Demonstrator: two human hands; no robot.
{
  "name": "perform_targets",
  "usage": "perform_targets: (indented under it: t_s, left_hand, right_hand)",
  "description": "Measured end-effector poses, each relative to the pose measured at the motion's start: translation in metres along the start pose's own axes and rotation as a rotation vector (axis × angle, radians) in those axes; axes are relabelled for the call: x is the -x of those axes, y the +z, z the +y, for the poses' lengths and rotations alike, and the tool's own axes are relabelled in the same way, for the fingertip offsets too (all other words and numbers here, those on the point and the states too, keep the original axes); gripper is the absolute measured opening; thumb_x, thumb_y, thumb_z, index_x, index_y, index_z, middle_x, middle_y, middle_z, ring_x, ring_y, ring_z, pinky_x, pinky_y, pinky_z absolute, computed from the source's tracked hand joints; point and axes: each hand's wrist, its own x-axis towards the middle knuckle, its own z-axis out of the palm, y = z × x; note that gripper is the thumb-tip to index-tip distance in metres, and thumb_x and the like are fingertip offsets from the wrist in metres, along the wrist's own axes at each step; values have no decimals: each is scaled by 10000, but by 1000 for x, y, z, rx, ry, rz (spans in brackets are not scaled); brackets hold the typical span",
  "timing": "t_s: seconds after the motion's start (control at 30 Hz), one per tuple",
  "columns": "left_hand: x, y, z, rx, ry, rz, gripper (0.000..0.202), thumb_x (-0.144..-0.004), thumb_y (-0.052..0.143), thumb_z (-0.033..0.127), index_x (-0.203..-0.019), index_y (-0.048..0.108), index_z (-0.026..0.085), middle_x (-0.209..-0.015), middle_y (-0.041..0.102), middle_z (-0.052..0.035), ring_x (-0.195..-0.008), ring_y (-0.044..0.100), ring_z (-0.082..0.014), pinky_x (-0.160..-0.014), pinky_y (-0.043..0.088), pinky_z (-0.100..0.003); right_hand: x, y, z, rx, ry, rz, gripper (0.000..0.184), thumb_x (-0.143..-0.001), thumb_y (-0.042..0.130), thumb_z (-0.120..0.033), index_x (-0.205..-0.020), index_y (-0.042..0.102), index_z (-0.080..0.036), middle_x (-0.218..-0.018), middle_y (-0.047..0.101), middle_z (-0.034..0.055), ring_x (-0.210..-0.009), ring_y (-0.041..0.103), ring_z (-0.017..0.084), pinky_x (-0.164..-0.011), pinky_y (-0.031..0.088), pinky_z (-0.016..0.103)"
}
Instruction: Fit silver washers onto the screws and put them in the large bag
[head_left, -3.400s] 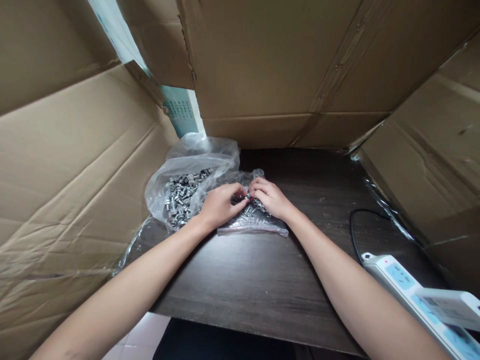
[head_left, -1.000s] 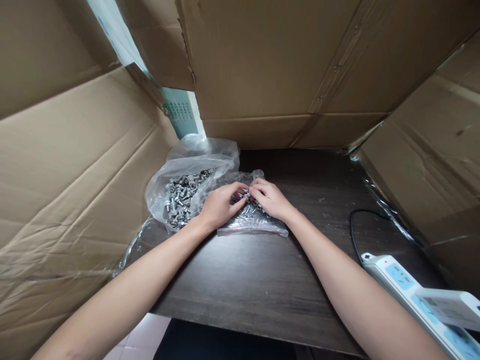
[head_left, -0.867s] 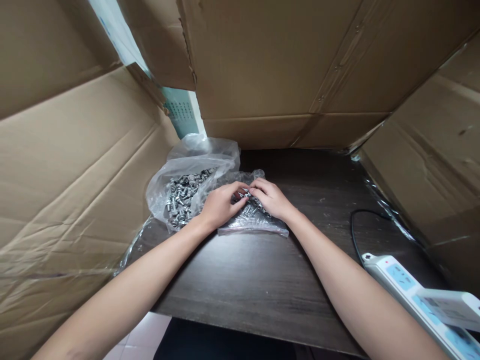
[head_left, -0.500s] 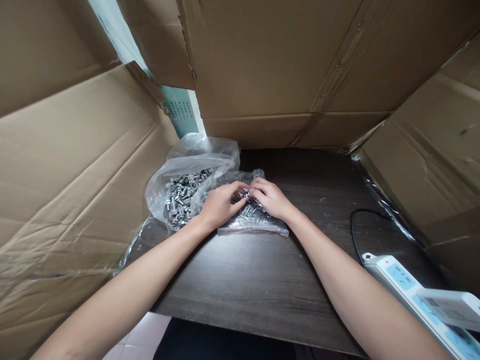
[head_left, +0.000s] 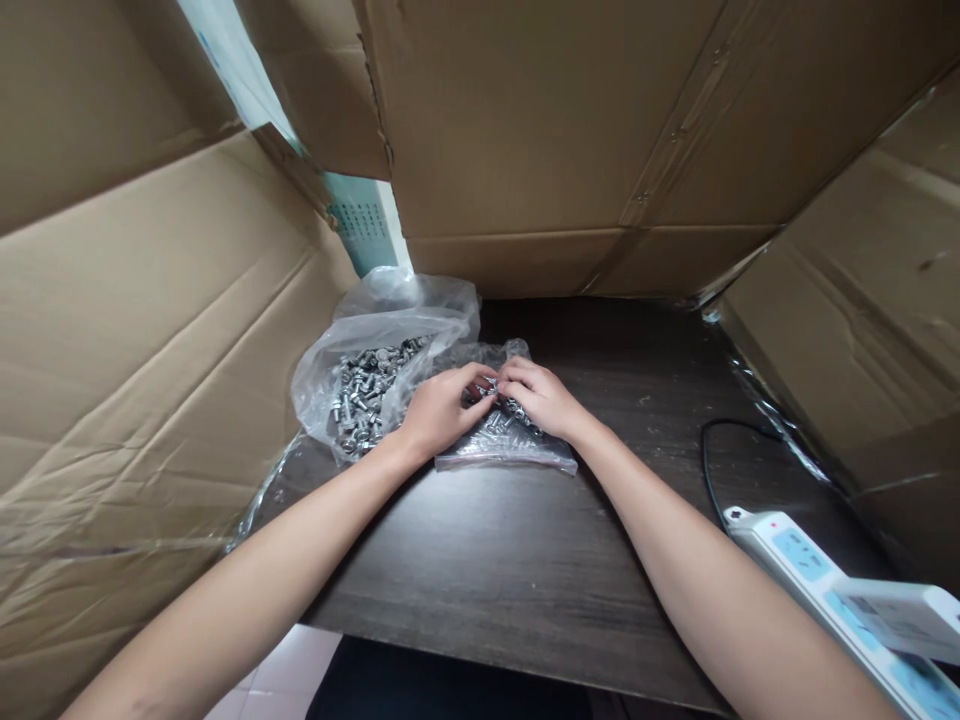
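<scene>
My left hand [head_left: 444,402] is closed, its thumb and fingers curled around a small shiny screw [head_left: 489,388] over a clear zip bag. Facing it, my right hand [head_left: 541,396] has its fingertips bent together against the same spot; what they pinch is hidden. Beneath both hands lies the clear zip bag [head_left: 517,462], with several small silvery screws [head_left: 501,425] on or inside it. Left of my left hand, a larger clear plastic bag [head_left: 311,385] stands open, full of bigger metal bolts [head_left: 364,390].
Cardboard walls [head_left: 570,130] enclose the dark wooden table [head_left: 480,560] at the back and sides. A white power strip [head_left: 780,540] with a plug in it sits at the right, its black cable [head_left: 705,450] curving behind it.
Both hands stay in nearly the same place over the zip bag. Only slight finger movement shows at the fingertips.
</scene>
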Motion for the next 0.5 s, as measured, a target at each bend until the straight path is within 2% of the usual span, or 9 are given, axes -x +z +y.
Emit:
perform_targets:
  t_s: [0.17, 0.37, 0.5]
  left_hand:
    - [0, 0, 0, -18, -4, 6, 247, -883, 694, 209, -1126, 656, 229, -939, 754, -11, -870, 715, -194, -801, 554, -309]
    - [-1, 0, 1, -23, 1, 9, 249, -880, 686, 200, -1125, 651, 235, -940, 755, 1, -875, 715, -194, -798, 545, -309]
    - [0, 0, 0, -31, 1, 11, 254, -878, 686, 204, -1128, 649, 234, -929, 753, -3, -871, 716, -197, -793, 544, -307]
  right_hand:
    - [1, 1, -3, 45, 7, -2, 360, -978, 489, -321, -656, 571, -184, -898, 595, 42, -830, 575, 176, -783, 393, 324]
    - [1, 1, -2, 58, 13, 18, 108, -896, 552, -217, -800, 597, -198, -862, 580, 18, -815, 549, 179, -758, 378, 314]
    - [1, 2, -1, 61, -4, 10, 163, -916, 539, -226, -768, 600, -194, -884, 586, 26, -831, 562, 178, -775, 390, 313]
